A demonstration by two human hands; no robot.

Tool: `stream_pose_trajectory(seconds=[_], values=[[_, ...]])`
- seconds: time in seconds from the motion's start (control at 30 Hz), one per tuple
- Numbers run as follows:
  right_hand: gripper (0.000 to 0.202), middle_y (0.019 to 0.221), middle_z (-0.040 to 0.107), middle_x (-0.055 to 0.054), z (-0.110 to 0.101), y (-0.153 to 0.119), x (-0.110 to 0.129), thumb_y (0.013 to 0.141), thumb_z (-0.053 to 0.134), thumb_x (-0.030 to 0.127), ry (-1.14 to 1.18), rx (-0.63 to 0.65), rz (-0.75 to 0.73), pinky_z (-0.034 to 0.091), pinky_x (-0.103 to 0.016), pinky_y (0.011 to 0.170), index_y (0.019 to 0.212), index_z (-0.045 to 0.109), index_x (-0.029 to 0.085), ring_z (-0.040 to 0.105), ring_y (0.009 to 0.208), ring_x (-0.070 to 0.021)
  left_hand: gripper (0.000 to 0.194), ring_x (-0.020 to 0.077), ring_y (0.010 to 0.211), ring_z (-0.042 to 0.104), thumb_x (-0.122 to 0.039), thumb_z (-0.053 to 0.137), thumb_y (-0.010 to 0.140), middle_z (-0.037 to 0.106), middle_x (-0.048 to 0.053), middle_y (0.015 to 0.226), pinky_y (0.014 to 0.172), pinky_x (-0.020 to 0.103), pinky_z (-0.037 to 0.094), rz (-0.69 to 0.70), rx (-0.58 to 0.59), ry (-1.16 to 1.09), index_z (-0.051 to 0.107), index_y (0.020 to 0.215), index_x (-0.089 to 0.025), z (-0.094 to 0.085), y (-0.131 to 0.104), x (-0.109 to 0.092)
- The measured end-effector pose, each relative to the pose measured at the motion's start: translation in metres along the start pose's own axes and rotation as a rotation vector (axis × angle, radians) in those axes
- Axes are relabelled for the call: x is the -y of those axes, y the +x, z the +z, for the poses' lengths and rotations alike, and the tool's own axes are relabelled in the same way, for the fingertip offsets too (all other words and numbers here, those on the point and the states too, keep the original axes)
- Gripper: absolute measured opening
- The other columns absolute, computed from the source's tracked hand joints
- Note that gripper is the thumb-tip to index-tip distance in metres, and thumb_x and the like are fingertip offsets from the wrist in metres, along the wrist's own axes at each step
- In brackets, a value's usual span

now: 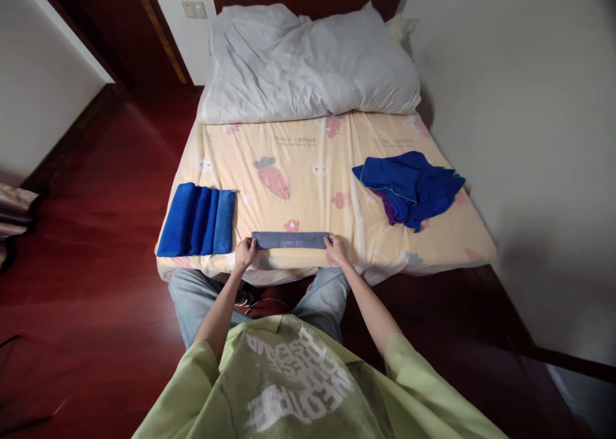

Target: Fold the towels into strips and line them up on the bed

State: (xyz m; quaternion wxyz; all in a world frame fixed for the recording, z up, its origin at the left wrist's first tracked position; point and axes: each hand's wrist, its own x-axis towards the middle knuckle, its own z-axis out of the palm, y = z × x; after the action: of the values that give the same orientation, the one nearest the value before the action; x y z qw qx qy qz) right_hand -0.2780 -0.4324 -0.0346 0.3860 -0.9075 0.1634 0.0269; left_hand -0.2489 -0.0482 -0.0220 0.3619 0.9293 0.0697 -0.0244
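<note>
A narrow, folded grey-blue towel [290,241] with pale lettering lies across the front of the bed. My left hand [245,253] pinches its left end, and my right hand [335,248] grips the right end. Left of it, several folded blue towels [197,221] sit side by side, close to my left hand. Over on the right, a loose heap of blue cloths [416,185] with a bit of purple cloth [389,209] beneath rests on the patterned sheet.
The bed [308,169] has a cream sheet with carrot prints. A white quilt [308,67] is bunched at its head. A wall [510,137] stands to the right, and dark red floor [106,233] shows on the left. My knees touch the bed's front edge.
</note>
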Motion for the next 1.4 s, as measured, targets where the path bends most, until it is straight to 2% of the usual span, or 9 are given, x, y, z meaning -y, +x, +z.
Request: stream_pose_trajectory(seconds=[0.2, 0.43, 0.63, 0.73, 0.8, 0.97, 1.07, 1.2, 1.4], values=[[0.035, 0.075, 0.073, -0.008, -0.003, 0.002, 0.011, 0.093, 0.056, 0.051, 0.012, -0.036, -0.028, 0.054, -0.029, 0.069, 0.088, 0.071, 0.020, 0.071, 0.075, -0.0225, 0.027, 0.0287, 0.087, 0.075, -0.040, 0.056, 0.094, 0.078, 0.013, 0.086, 0.075, 0.032, 0.053, -0.050, -0.018, -0.012, 0.070, 0.086, -0.019, 0.002, 0.005, -0.002], [0.033, 0.078, 0.074, -0.008, -0.007, 0.002, 0.015, 0.093, 0.058, 0.049, -0.030, -0.048, -0.016, 0.054, -0.028, 0.070, 0.090, 0.073, 0.020, 0.072, 0.076, -0.0216, 0.023, 0.0263, 0.081, 0.076, -0.036, 0.060, 0.093, 0.078, 0.010, 0.084, 0.073, 0.031, 0.051, -0.087, -0.040, -0.030, 0.062, 0.109, -0.020, 0.002, 0.004, -0.002], [0.027, 0.084, 0.075, -0.008, -0.008, -0.004, 0.018, 0.094, 0.057, 0.043, -0.077, -0.076, -0.032, 0.054, -0.030, 0.078, 0.098, 0.072, 0.021, 0.071, 0.085, -0.0228, 0.019, 0.0265, 0.080, 0.073, -0.034, 0.059, 0.094, 0.075, 0.006, 0.077, 0.076, 0.033, 0.052, -0.063, -0.037, -0.033, 0.058, 0.108, -0.021, 0.001, 0.001, -0.004], [0.030, 0.108, 0.075, -0.014, -0.007, -0.013, 0.025, 0.094, 0.057, 0.034, -0.155, -0.160, -0.111, 0.051, -0.039, 0.094, 0.116, 0.071, 0.019, 0.067, 0.107, -0.0279, 0.012, 0.0312, 0.098, 0.071, -0.029, 0.061, 0.092, 0.075, 0.014, 0.096, 0.089, 0.042, 0.053, 0.042, -0.132, 0.052, 0.062, 0.100, -0.020, 0.000, -0.003, -0.009], [0.036, 0.127, 0.069, -0.017, -0.006, -0.019, 0.030, 0.095, 0.053, 0.024, -0.271, -0.203, -0.266, 0.046, -0.046, 0.103, 0.126, 0.069, 0.018, 0.061, 0.119, -0.0308, 0.010, 0.0331, 0.114, 0.065, -0.023, 0.057, 0.093, 0.071, 0.017, 0.117, 0.100, 0.047, 0.049, 0.218, -0.167, 0.118, 0.065, 0.098, -0.020, -0.002, -0.007, -0.013], [0.043, 0.138, 0.066, -0.013, -0.004, -0.030, 0.031, 0.098, 0.044, 0.018, -0.431, -0.036, -0.594, 0.041, -0.046, 0.111, 0.133, 0.069, 0.019, 0.058, 0.128, -0.0272, 0.031, 0.0272, 0.133, 0.056, -0.020, 0.051, 0.096, 0.064, 0.012, 0.140, 0.115, 0.045, 0.042, 0.615, 0.101, 0.182, 0.066, 0.122, -0.019, -0.013, -0.013, -0.018], [0.048, 0.148, 0.060, -0.014, -0.003, -0.031, 0.026, 0.098, 0.050, 0.027, -0.497, -0.004, -0.605, 0.039, -0.047, 0.114, 0.143, 0.061, 0.016, 0.051, 0.138, -0.0290, 0.048, 0.0294, 0.141, 0.050, -0.025, 0.060, 0.091, 0.055, 0.013, 0.152, 0.119, 0.046, 0.039, 0.629, 0.166, 0.271, 0.059, 0.139, -0.016, -0.016, -0.012, -0.016], [0.058, 0.154, 0.054, -0.013, -0.004, -0.027, 0.026, 0.092, 0.048, 0.016, -0.581, 0.043, -0.602, 0.041, -0.046, 0.114, 0.149, 0.055, 0.015, 0.049, 0.142, -0.0289, 0.055, 0.0287, 0.143, 0.048, -0.009, 0.054, 0.087, 0.055, 0.014, 0.152, 0.117, 0.044, 0.040, 0.611, 0.193, 0.368, 0.056, 0.142, -0.016, -0.016, -0.003, -0.019], [0.063, 0.139, 0.063, -0.017, -0.014, -0.012, 0.035, 0.087, 0.047, 0.010, -0.662, 0.082, -0.626, 0.048, -0.044, 0.106, 0.149, 0.055, 0.017, 0.064, 0.117, -0.0297, 0.042, 0.0283, 0.118, 0.061, -0.007, 0.052, 0.092, 0.064, 0.016, 0.129, 0.101, 0.042, 0.047, 0.692, 0.241, 0.502, 0.059, 0.132, -0.016, -0.026, 0.018, -0.035]])
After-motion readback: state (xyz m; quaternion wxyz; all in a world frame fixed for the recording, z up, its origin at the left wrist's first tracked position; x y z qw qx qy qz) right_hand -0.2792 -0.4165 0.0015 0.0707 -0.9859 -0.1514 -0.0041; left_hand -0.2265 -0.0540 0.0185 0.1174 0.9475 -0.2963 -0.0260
